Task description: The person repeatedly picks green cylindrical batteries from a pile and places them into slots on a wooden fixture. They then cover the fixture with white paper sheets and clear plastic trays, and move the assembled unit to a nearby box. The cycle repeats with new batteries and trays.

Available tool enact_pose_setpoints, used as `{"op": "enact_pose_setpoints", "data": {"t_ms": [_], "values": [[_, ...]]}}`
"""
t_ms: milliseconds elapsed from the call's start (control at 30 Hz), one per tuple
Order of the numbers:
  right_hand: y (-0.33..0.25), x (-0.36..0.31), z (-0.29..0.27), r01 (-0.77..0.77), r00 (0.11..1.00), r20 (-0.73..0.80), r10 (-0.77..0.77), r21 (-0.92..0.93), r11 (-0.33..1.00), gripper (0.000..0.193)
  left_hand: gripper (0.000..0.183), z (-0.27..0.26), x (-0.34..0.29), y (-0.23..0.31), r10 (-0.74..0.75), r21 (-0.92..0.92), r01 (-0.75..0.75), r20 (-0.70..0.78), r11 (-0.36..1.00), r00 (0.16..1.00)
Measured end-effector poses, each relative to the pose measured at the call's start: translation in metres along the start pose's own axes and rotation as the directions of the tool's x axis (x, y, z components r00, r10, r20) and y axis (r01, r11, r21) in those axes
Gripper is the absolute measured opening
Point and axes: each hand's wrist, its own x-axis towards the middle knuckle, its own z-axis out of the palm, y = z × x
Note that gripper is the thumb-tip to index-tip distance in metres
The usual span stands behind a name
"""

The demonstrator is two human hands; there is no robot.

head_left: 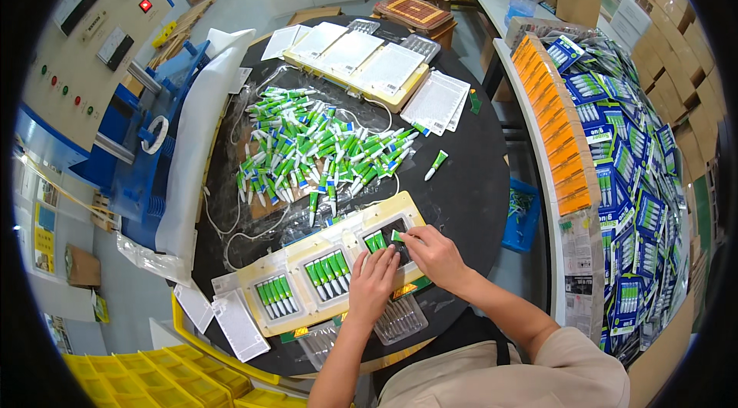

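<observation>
One glue tube (397,236) is pinched by the right hand (434,256); the left hand (372,285), fingers (377,260) together, overlaps the near tray (351,230).

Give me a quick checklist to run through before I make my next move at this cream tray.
1. Left row of tubes lying side by side in the cream tray: ok.
2. Middle row of tubes likewise in place: ok.
3. Right compartment filled across: not ok, dark gap beside the green tubes at its left.
4. Right hand gripping a tube: ok, pinched at the fingertips.
5. Tubes under the left hand seated flat: cannot tell, fingers hide them.
6. Loose tube heap available: ok, piled beyond the tray.
</observation>
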Motion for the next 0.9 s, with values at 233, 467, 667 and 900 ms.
{"op": "enact_pose_setpoints", "data": {"t_ms": [233,467,667,900], "values": [[-0.02,0.002,0.026,-0.03,0.999,0.032,0.033,-0.074,0.997,0.029,0.04,0.002,-0.01,-0.001,-0.12,-0.133,0.116,-0.022,0.984,0.993],[0.059,0.054,-0.023,-0.123,0.982,-0.174,0.073,-0.298,0.947,0.026,0.028,-0.006,0.03,-0.027,-0.099,-0.153,0.075,-0.154,0.985,0.983],[0.141,0.083,-0.018,0.261,0.928,0.369,-0.049,-0.552,0.792,0.004,0.031,0.044,0.152,-0.081,-0.438,-0.154,0.423,-0.082,0.893,0.895],[0.066,0.033,-0.043,-0.395,0.888,-0.132,0.44,0.271,0.878,0.019,0.032,0.09,0.195,-0.113,-0.55,-0.02,0.551,0.037,0.835,0.835]]}}
